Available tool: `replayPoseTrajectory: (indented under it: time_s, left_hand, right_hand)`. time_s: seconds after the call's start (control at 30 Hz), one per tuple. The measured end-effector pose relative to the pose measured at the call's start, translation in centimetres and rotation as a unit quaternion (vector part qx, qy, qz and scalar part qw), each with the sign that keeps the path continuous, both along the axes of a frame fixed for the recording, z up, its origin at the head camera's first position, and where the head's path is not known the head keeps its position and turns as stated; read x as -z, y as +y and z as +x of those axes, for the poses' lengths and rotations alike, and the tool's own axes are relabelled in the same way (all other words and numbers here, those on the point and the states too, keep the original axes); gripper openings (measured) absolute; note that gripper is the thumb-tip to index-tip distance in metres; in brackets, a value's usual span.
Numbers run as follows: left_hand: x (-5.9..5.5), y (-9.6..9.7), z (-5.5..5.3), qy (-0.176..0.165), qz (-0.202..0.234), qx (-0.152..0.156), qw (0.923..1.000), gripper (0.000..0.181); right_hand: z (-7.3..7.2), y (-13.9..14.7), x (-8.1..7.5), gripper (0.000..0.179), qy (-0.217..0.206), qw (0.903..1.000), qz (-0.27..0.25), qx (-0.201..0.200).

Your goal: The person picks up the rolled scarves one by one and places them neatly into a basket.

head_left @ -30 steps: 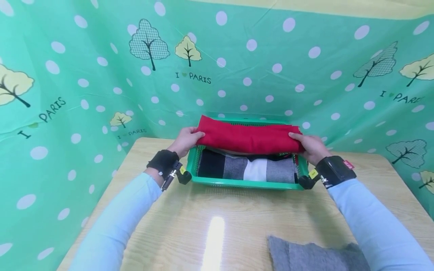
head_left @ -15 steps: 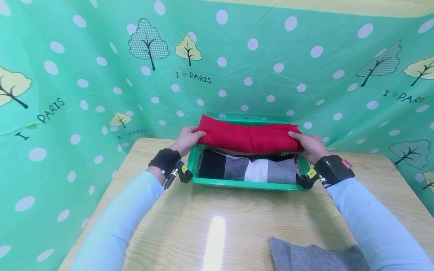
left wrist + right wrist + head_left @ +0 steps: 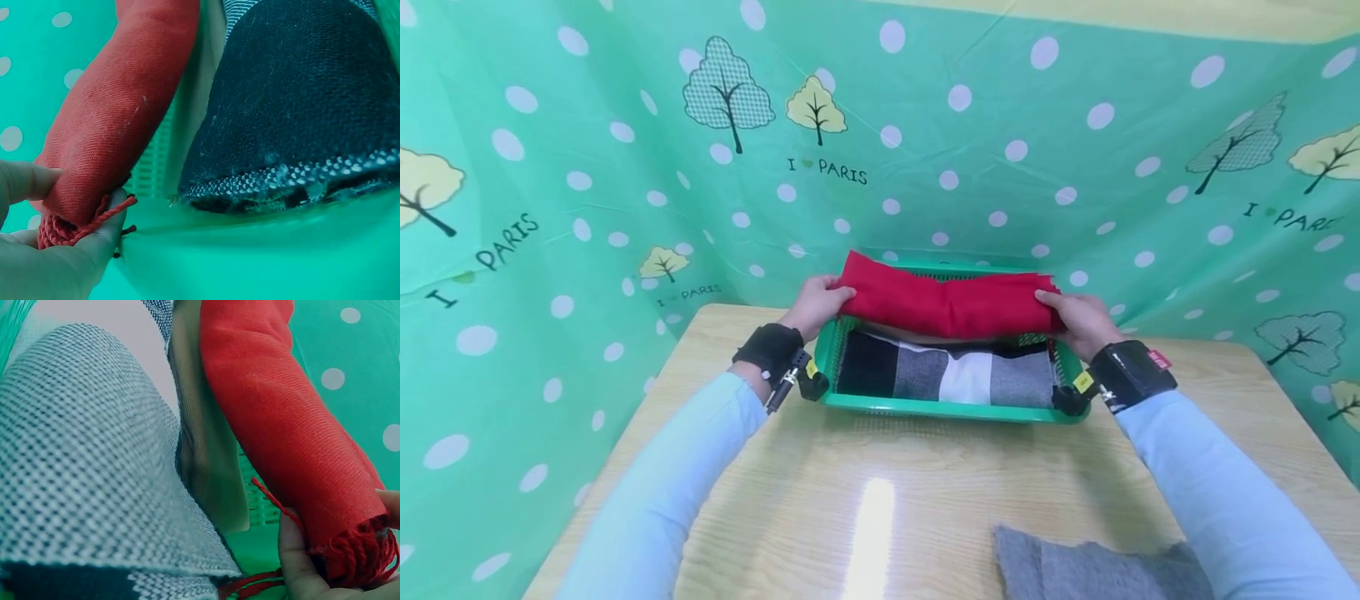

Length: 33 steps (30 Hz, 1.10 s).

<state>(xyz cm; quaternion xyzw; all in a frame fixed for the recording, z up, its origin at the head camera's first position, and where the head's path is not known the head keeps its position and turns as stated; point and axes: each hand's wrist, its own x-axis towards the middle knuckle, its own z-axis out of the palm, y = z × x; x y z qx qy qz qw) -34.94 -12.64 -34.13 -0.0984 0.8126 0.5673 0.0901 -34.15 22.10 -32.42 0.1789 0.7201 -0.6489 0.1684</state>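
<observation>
A folded red scarf point(image 3: 951, 307) with fringed ends stretches across the back part of a green plastic basket point(image 3: 955, 409). My left hand point(image 3: 811, 307) pinches its left end, thumb on top and fingers beneath; red fringe point(image 3: 59, 232) pokes out there in the left wrist view. At the other end my right hand point(image 3: 1086, 323) grips the scarf the same way, by the fringe point(image 3: 359, 553). In the basket's front half lies a folded checked scarf point(image 3: 919, 372) in black, grey and white. Between the two scarves a tan cloth point(image 3: 209, 462) shows.
A grey fuzzy cloth point(image 3: 1097, 571) lies at the front right of the wooden table point(image 3: 760, 500), partly under the right forearm. Behind the basket hangs a green dotted curtain point(image 3: 925, 192), which also runs along the left side.
Both hands have come slightly closer together, the right one shifting a little leftward, and the red scarf dips a bit more in the middle. Both grips stay the same.
</observation>
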Motion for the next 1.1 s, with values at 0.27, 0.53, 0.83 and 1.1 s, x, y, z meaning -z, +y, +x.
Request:
replayPoseTrajectory:
  time_s: [0.27, 0.53, 0.83, 1.1]
  left_hand:
    - [0.0, 0.8, -0.5, 0.001, 0.016, -0.005, 0.9999, 0.046]
    - [-0.2, 0.9, -0.7, 0.002, 0.006, -0.002, 1.0000, 0.047]
    - [0.3, 0.8, -1.3, 0.010, 0.015, -0.009, 0.9998, 0.044]
    - [0.3, 0.7, -1.5, 0.001, 0.011, -0.012, 0.9999, 0.046]
  right_hand:
    - [-0.4, 0.1, 0.5, 0.071, 0.001, 1.0000, 0.007, 0.004]
    - [-0.6, -0.2, 0.7, 0.069, -0.001, 0.9998, 0.018, -0.003]
    - [-1.1, -0.3, 0.8, 0.067, 0.001, 0.9997, 0.026, 0.000]
    - [-1.5, -0.5, 0.6, 0.066, 0.000, 0.9995, 0.031, 0.009]
